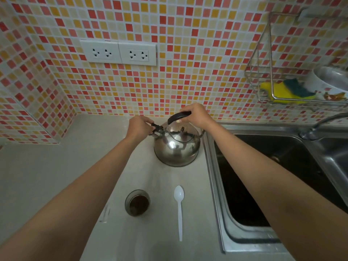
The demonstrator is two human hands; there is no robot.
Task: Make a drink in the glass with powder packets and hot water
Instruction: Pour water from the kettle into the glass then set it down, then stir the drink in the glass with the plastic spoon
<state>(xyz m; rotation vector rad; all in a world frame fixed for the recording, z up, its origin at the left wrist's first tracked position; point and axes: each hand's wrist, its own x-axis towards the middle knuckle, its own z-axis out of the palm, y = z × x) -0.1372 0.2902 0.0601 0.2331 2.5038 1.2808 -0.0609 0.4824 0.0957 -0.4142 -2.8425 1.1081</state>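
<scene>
On a pale grey countertop (pixel 56 166), mid-frame, the right hand (pixel 196 114) grips the shiny steel kettle's (pixel 177 146) black handle while the left hand (pixel 139 127) pinches its spout cap; the small glass of dark powder (pixel 137 202) and white plastic spoon (pixel 179 210) lie below both hands.

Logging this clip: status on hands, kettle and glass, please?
Right hand shut on kettle handle; left hand pinching spout cap. Kettle still on counter. Glass holds dark powder, spoon beside it. Nothing between.
</scene>
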